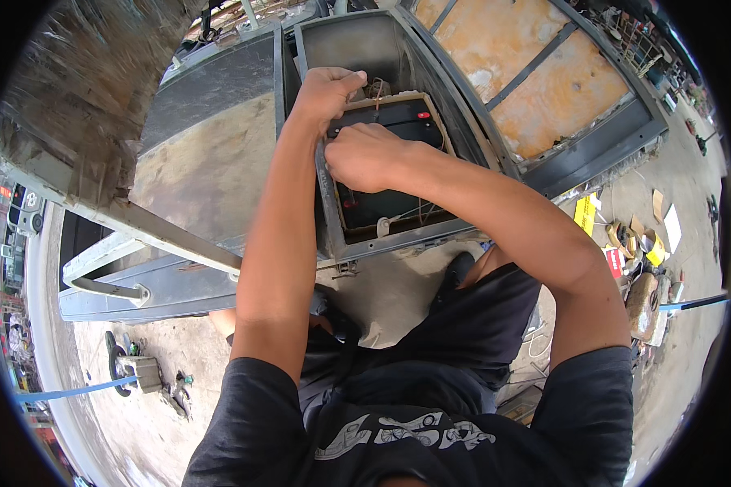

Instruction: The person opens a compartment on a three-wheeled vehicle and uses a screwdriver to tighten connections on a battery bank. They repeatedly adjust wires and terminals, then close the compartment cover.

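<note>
Both of your hands work at the near-left rim of the black battery (386, 174), which sits low inside a grey metal box (337, 243) set into the vehicle body ahead of you. Your right hand (364, 156) is curled into a loose fist over the battery's left edge; I cannot tell what, if anything, it pinches. Your left hand (326, 88) is closed too, knuckles up, at the far-left corner near a thin reddish wire (377, 96).

The risk, as I judge it: the box walls are bare sheet metal and stand close to the battery top, so a tool or loose wire end bridging a terminal to the wall could spark. The rim edges look thin and hard; a slip could scrape your wrist.

The battery case is smooth moulded plastic, rectangular, framed by a tan liner (440, 130). Pale cables (414, 213) lie slack at its near end. Beyond, rusty orange panels (536, 73) with dark ribs look rough and flaking.
</note>
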Tool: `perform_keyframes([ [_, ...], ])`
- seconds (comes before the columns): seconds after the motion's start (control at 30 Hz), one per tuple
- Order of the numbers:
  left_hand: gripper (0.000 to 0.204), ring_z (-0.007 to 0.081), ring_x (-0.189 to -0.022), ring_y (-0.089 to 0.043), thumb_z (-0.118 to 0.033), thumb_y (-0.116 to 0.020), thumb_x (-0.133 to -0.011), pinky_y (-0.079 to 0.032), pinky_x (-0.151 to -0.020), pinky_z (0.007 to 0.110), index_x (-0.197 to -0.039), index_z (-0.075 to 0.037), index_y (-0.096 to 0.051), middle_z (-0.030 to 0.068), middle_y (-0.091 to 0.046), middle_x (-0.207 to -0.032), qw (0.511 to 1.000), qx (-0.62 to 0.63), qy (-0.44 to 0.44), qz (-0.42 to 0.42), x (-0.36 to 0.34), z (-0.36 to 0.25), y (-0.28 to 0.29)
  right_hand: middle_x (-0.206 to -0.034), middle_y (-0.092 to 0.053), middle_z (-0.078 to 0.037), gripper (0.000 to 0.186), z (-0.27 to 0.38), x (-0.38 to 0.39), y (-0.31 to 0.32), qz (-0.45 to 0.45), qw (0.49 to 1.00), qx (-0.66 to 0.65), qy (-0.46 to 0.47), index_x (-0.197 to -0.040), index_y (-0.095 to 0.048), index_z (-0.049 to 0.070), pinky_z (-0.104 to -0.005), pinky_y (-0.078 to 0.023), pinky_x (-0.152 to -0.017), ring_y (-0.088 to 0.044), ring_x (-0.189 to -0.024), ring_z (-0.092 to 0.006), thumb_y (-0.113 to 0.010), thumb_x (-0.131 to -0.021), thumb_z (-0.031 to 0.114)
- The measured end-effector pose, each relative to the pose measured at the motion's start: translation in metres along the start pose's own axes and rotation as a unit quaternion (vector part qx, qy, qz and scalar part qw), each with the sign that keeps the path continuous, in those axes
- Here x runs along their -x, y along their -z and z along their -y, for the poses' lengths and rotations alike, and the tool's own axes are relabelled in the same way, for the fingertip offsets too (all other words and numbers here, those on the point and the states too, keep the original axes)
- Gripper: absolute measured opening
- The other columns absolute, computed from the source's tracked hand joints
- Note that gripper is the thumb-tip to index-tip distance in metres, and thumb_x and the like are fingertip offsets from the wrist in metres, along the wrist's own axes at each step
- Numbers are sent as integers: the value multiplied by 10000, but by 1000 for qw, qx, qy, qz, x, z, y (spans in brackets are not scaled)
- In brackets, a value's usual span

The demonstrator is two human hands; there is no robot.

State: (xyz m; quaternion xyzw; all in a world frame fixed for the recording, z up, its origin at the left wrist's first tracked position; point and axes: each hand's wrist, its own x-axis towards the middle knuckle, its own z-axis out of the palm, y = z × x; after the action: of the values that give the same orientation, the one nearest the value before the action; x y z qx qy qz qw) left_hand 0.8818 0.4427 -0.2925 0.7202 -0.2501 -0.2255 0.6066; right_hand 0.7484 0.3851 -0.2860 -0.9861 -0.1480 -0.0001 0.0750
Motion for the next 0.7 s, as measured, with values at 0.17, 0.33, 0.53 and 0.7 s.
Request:
perform_keyframes([
  [0.17,242,45,-620,-465,-211,-722,-918,-364,-556,241,-849,19,-692,-38,-590,-705,978,-20,-144,-147,88,-18,-1,-905,-724,-141,157,-9,-1,1,-8,987,125,97,-824,-737,70,-459,-555,-746,-706,-881,-335,-585,-828,110],
  [0.33,224,32,-642,-441,-191,-717,-931,-345,-574,221,-845,13,-682,-58,-571,-703,962,11,-165,-218,172,10,-5,-818,-707,-164,159,-1,-4,15,52,994,72,57,-795,-737,54,-459,-556,-747,-696,-833,-360,-625,-807,166],
  [0.53,200,14,-616,-394,-174,-719,-931,-290,-547,201,-848,3,-681,-80,-531,-681,958,17,-139,-249,202,7,-3,-817,-708,-188,164,4,-2,12,31,997,62,31,-786,-741,37,-459,-558,-752,-698,-833,-369,-631,-799,158],
  [0.7,196,14,-609,-389,-179,-724,-929,-285,-545,199,-853,-2,-686,-79,-532,-678,958,15,-154,-240,196,6,-2,-830,-712,-186,151,7,-4,7,12,998,59,-14,-800,-743,33,-456,-560,-754,-702,-843,-360,-635,-796,139],
])
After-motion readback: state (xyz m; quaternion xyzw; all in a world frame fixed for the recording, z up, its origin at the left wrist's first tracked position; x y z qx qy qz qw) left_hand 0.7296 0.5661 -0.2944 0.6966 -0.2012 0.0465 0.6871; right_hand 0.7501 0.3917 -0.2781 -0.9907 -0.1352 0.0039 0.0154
